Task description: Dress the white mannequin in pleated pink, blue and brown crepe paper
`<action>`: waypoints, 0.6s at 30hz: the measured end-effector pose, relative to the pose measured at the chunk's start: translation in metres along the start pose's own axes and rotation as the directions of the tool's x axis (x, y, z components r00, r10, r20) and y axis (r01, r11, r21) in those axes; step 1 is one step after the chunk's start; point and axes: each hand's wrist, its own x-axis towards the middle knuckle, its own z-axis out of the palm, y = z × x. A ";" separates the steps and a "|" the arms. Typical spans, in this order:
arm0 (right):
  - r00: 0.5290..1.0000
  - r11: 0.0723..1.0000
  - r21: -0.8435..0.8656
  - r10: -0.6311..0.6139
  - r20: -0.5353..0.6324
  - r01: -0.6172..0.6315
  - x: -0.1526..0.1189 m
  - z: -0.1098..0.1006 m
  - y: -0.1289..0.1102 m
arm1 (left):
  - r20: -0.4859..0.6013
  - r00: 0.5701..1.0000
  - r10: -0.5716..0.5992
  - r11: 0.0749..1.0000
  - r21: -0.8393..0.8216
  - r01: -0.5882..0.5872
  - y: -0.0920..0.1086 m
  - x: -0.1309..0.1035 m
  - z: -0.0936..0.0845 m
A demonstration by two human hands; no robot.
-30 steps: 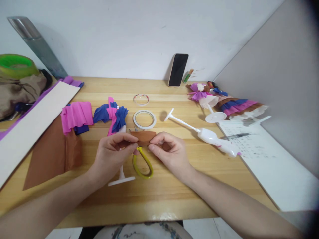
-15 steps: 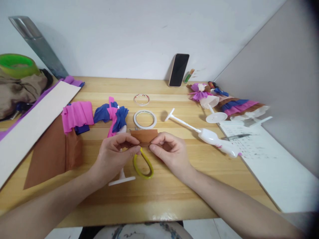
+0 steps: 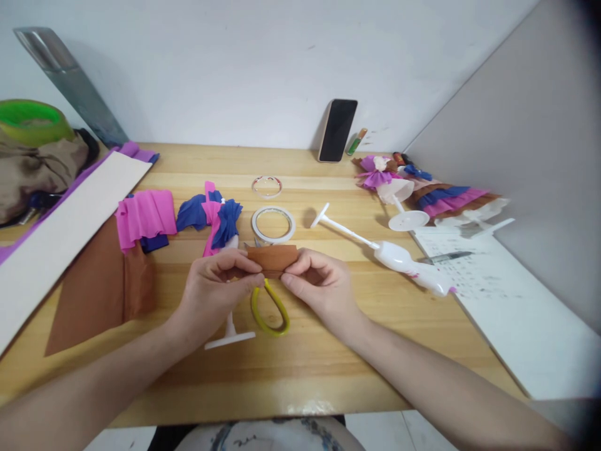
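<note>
Between my two hands a small brown paper strip (image 3: pixel 272 258) is stretched above the table. My left hand (image 3: pixel 218 282) pinches its left end, and my right hand (image 3: pixel 322 285) pinches its right end. Below the strip lie yellow-handled scissors (image 3: pixel 271 319), with their blade tips just showing behind the paper. A roll of white tape (image 3: pixel 273 225) rests right behind the strip. Partly hidden by my left hand, a white stand figure dressed in blue and pink paper (image 3: pixel 226 224) lies on the table.
Pink paper (image 3: pixel 148 219), a large brown sheet (image 3: pixel 91 285) and a white board (image 3: pixel 79 232) lie left. Right are a bare white mannequin (image 3: pixel 399 258), dressed figures (image 3: pixel 457 203), a knife (image 3: pixel 448 257) and a white sheet (image 3: pixel 516 313). A phone (image 3: pixel 338 130) leans on the wall.
The brown strip and the fingers at its ends have shifted very slightly. Both hands keep their pinch, and the objects around them have stayed in place.
</note>
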 end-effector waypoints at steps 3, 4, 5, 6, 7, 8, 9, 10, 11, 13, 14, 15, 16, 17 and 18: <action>0.999 0.998 0.040 0.045 0.008 -0.045 0.000 0.000 -0.001 | 0.003 1.000 -0.020 1.000 -0.021 0.020 0.000 0.000 0.001; 0.998 0.997 0.053 0.056 0.006 -0.056 0.000 0.000 -0.001 | 0.007 1.000 -0.022 0.999 -0.032 0.022 0.000 0.000 0.001; 0.998 0.996 0.063 0.065 0.003 -0.065 0.000 0.000 0.000 | 0.011 1.000 -0.022 0.999 -0.042 0.023 0.000 0.000 0.001; 0.997 0.995 0.066 0.071 -0.002 -0.071 0.000 0.001 0.000 | 0.014 1.000 -0.023 0.999 -0.047 0.024 0.000 0.000 0.001; 0.997 0.996 0.060 0.074 -0.008 -0.073 0.000 0.001 0.000 | 0.015 1.000 -0.025 0.998 -0.051 0.026 -0.001 0.000 0.001; 0.997 0.996 0.045 0.071 -0.016 -0.071 0.000 0.001 0.000 | 0.012 1.000 -0.027 0.998 -0.058 0.027 -0.001 0.000 0.001; 0.998 0.998 0.024 0.062 -0.025 -0.061 0.000 0.001 0.000 | 0.007 1.000 -0.028 0.998 -0.065 0.029 -0.001 0.000 0.002; 0.998 0.999 0.002 0.045 -0.035 -0.044 0.000 0.001 0.000 | 0.003 1.000 -0.029 0.997 -0.071 0.029 -0.001 0.000 0.001; 0.999 1.000 -0.017 0.019 -0.045 -0.020 0.000 0.001 0.000 | 0.000 1.000 -0.024 0.997 -0.076 0.024 -0.002 0.000 0.001; 0.997 0.998 -0.042 -0.043 -0.058 0.040 0.000 0.001 0.001 | 0.003 1.000 0.008 0.997 -0.071 -0.008 -0.003 -0.001 0.001; 0.995 0.996 -0.050 -0.076 -0.061 0.073 0.000 0.001 0.002 | 0.007 0.999 0.033 0.998 -0.059 -0.033 -0.004 -0.001 0.000; 0.992 0.993 -0.060 -0.109 -0.061 0.105 -0.001 0.001 0.002 | 0.013 0.998 0.066 0.997 -0.043 -0.065 -0.005 -0.001 0.000; 0.989 0.988 -0.073 -0.141 -0.055 0.137 -0.001 0.001 0.003 | 0.018 0.994 0.108 0.994 -0.026 -0.108 -0.007 -0.001 -0.001; 0.985 0.983 -0.087 -0.169 -0.044 0.165 -0.002 0.000 0.004 | 0.025 0.987 0.160 0.987 -0.005 -0.160 -0.008 -0.001 -0.001; 0.981 0.977 -0.100 -0.193 -0.029 0.190 -0.002 0.000 0.005 | 0.033 0.975 0.219 0.975 0.019 -0.220 -0.009 -0.001 -0.002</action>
